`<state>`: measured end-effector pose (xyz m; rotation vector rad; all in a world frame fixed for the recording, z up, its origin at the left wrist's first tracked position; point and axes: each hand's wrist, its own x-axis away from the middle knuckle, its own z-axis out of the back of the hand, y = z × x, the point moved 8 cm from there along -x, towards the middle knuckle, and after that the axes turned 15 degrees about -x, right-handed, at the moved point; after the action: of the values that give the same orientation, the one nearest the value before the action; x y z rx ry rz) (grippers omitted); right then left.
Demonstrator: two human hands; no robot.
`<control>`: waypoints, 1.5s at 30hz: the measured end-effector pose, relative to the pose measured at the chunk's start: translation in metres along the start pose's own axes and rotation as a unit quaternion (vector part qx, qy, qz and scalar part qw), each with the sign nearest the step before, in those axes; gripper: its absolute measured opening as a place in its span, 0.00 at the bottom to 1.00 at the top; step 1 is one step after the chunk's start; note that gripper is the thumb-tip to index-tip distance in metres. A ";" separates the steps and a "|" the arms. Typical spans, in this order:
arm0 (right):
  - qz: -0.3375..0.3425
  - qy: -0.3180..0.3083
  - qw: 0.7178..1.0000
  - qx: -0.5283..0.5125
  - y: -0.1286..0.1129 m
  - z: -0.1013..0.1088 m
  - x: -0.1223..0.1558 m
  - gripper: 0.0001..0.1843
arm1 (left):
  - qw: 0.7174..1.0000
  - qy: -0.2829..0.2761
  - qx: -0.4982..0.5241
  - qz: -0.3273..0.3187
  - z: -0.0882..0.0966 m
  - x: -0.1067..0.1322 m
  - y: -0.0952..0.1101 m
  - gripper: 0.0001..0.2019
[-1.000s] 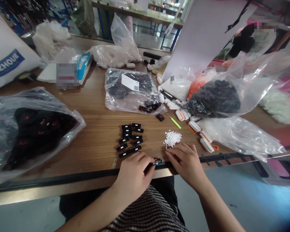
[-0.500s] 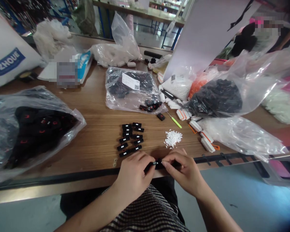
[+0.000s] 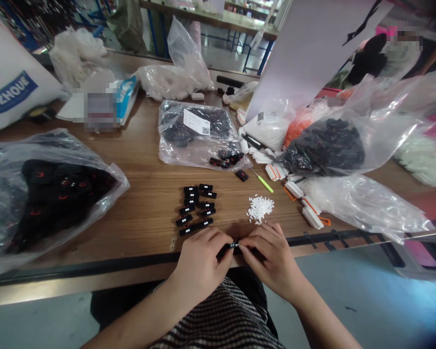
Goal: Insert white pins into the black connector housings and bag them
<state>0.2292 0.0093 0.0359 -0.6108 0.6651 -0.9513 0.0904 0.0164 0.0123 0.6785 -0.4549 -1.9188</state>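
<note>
At the table's near edge my left hand (image 3: 202, 261) is closed around a small black connector (image 3: 231, 246) with white inserts showing on top. My right hand (image 3: 270, 255) meets it from the right, fingers pinched against the same connector's end. Whatever small piece the right fingertips carry is hidden. Just beyond my hands lies a little heap of tiny white plastic pieces (image 3: 259, 208). Left of it, two short rows of black connectors (image 3: 196, 209) are laid out on the wood.
A large clear bag of black and red parts (image 3: 47, 194) sits at left. A labelled bag of black parts (image 3: 199, 133) lies at centre back, a green-handled tool (image 3: 262, 182) beside it. Bags of black, orange and white parts (image 3: 330, 145) crowd the right. White clips (image 3: 308, 213) lie loose.
My right hand left the table beside the white heap, came in to the black connector held by my left hand, and now pinches against it. The left hand has hardly moved.
</note>
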 end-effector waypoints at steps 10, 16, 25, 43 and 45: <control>0.043 -0.009 0.996 0.074 -0.017 -0.002 -0.001 0.09 | 1.000 0.023 -0.005 -0.007 -0.001 0.002 -0.001 0.05; 0.019 0.018 0.999 0.029 -0.009 -0.001 0.000 0.07 | 1.000 0.013 -0.004 -0.007 -0.001 0.001 0.000 0.05; 0.013 0.005 0.999 0.036 -0.015 -0.003 -0.003 0.09 | 0.999 0.027 -0.010 -0.014 -0.001 0.002 -0.001 0.06; 0.026 0.004 0.998 0.048 -0.014 0.002 0.002 0.05 | 1.000 0.007 -0.013 0.002 -0.002 0.001 -0.001 0.06; 0.010 -0.009 1.000 0.022 -0.004 0.002 0.002 0.09 | 1.000 0.006 -0.010 -0.006 -0.001 0.001 0.000 0.05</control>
<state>0.2293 0.0060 0.0400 -0.5732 0.6313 -0.9384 0.0906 0.0160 0.0116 0.6818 -0.4244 -1.9278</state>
